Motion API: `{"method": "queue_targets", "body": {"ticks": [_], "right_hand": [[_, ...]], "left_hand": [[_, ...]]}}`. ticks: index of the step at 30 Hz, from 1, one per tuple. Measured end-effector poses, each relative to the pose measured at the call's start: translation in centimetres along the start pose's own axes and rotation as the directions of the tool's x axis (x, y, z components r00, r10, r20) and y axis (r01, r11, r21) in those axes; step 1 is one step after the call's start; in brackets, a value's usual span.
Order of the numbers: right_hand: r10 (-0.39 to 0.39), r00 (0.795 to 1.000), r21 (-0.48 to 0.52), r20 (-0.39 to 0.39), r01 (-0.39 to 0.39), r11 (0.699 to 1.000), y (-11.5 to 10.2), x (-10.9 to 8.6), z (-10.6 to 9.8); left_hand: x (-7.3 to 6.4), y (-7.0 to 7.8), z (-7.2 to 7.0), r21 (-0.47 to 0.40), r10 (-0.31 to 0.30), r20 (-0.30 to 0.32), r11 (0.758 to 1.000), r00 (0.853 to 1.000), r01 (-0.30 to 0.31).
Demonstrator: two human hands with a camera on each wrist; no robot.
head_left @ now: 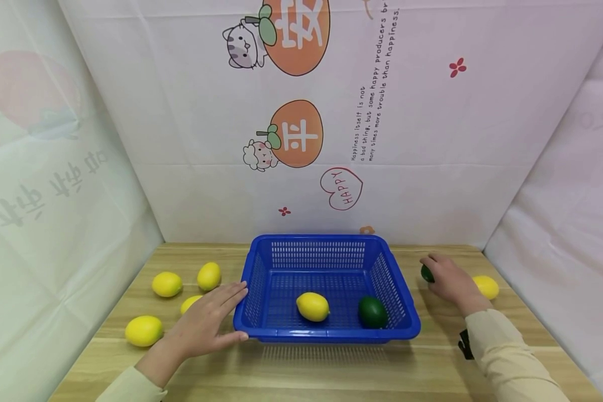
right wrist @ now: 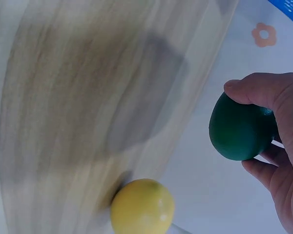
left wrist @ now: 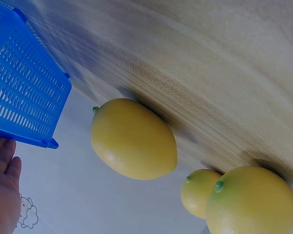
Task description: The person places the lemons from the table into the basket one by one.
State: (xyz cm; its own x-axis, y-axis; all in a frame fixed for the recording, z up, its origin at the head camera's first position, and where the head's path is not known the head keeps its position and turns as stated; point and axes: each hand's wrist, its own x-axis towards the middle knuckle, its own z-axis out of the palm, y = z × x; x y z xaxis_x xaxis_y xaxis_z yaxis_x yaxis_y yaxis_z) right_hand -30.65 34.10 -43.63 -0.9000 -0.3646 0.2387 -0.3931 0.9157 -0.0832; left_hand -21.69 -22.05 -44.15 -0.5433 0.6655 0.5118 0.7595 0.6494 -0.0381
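A blue plastic basket (head_left: 326,334) stands on the wooden table, holding a yellow lemon (head_left: 312,307) and a dark green fruit (head_left: 373,312). My left hand (head_left: 208,321) rests at the basket's left rim, fingers straight and thumb near the front corner. To the basket's right, my right hand (head_left: 448,283) holds a second dark green, egg-shaped fruit (right wrist: 241,127) between thumb and fingers. In the right wrist view a shadow lies on the table apart from that fruit. Another lemon (head_left: 486,287) sits beside the right hand, partly hidden by it in the head view.
Several lemons lie left of the basket, among them one at the front (head_left: 144,331), one farther back (head_left: 167,284) and one partly behind the left hand (head_left: 191,304). A printed white cloth (head_left: 412,195) hangs behind the table, with white cloth at both sides.
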Motion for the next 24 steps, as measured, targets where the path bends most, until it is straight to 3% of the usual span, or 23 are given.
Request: {"method": "queue_targets", "body": {"ticks": [11,24], "right_hand": [[-0.093,0.991,-0.072,-0.1,0.086,0.994,-1.0,0.3,-1.0],[-0.098,0.991,-0.107,-0.09,0.088,0.99,-2.9,0.6,-2.8]], "left_hand": [[0.0,-0.1,0.1,0.001,0.01,-0.013,1.0,1.0,-0.01],[0.0,0.0,0.0,0.003,-0.003,0.002,1.0,1.0,0.003]]}}
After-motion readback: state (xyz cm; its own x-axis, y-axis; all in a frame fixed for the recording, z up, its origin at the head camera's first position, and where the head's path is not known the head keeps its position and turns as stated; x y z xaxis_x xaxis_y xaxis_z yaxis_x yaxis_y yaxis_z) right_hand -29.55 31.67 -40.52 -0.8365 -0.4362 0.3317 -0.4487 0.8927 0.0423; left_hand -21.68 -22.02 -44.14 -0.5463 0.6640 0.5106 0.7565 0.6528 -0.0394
